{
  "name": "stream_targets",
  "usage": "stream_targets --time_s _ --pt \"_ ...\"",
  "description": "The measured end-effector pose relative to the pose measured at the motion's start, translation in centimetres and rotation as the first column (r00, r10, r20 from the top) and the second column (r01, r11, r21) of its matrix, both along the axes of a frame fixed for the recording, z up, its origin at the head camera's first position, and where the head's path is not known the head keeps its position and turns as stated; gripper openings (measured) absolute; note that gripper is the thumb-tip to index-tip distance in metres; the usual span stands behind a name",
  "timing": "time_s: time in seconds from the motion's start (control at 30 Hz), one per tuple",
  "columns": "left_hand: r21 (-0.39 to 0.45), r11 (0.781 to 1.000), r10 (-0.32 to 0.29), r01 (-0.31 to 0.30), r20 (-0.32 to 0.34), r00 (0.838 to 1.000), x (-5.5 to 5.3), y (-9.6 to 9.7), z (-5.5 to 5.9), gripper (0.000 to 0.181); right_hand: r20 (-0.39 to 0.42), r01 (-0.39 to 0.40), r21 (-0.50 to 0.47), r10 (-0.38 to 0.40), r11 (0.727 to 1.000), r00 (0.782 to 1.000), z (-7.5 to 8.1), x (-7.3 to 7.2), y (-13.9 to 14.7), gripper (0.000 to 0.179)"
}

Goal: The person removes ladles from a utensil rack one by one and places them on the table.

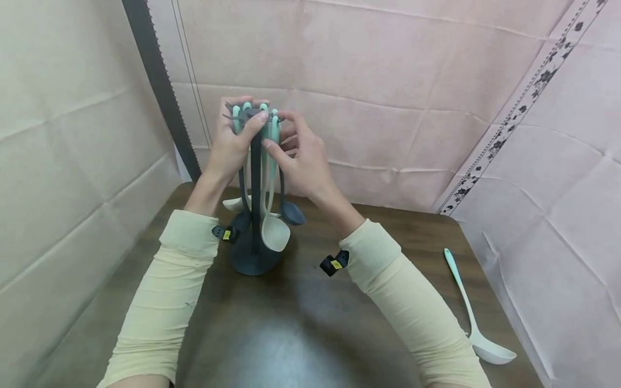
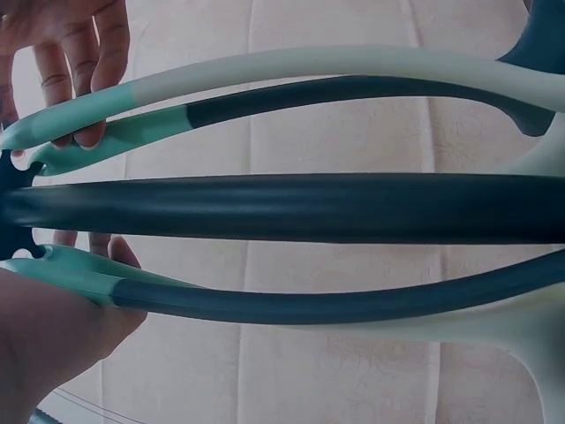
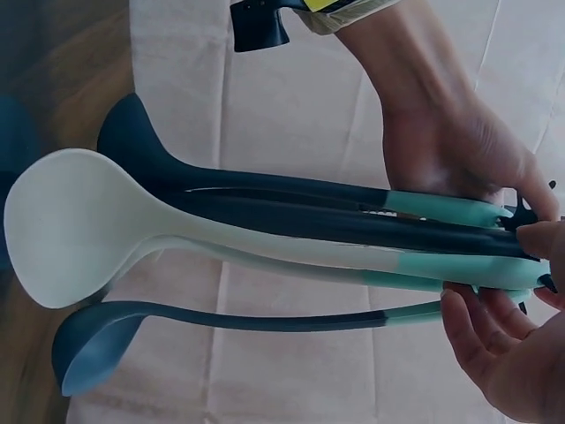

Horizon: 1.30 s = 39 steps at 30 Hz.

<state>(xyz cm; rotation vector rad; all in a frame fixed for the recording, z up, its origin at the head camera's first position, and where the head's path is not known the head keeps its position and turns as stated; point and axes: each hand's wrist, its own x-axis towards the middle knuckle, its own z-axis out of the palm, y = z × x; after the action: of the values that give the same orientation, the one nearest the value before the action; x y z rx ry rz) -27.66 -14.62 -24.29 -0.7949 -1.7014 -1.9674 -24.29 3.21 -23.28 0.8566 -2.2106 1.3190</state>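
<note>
A dark utensil stand (image 1: 255,261) stands upright on the table, with several mint-handled kitchen utensils hanging around its post. My left hand (image 1: 232,143) grips the top of the stand, thumb in front and fingers behind the hooks. At the right side of the rack, my right hand (image 1: 303,156) holds the mint handle of a cream ladle (image 3: 66,230) between thumb and fingers, up near the hooks. Beside it hangs a dark blue ladle (image 1: 292,213). Another dark utensil (image 3: 137,146) hangs on the left hand's side.
A second cream ladle (image 1: 490,350) with a mint handle lies on the wooden table (image 1: 339,323) near its right edge. Cloth-covered walls (image 1: 364,70) rise at the back and both sides, with the stand close to the back one.
</note>
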Motion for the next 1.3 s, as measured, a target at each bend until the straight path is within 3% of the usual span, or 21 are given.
stream_targets --time_s 0.17,0.57,1.3 --pt "0.002 1.0 -0.007 0.007 0.019 1.0 -0.22 0.18 -0.01 0.045 -0.005 0.009 0.001 -0.009 1.0 1.0 -0.15 -0.39 0.14 0.049" --pt "0.006 1.0 -0.002 0.002 -0.011 1.0 -0.32 0.42 0.32 0.045 -0.041 0.013 0.007 -0.013 1.0 0.999 0.18 -0.37 0.48 0.048" --pt "-0.025 0.999 0.024 -0.024 0.0 1.0 -0.2 -0.05 0.03 0.049 0.01 -0.029 0.062 0.029 0.998 1.0 0.82 -0.46 0.95 0.049"
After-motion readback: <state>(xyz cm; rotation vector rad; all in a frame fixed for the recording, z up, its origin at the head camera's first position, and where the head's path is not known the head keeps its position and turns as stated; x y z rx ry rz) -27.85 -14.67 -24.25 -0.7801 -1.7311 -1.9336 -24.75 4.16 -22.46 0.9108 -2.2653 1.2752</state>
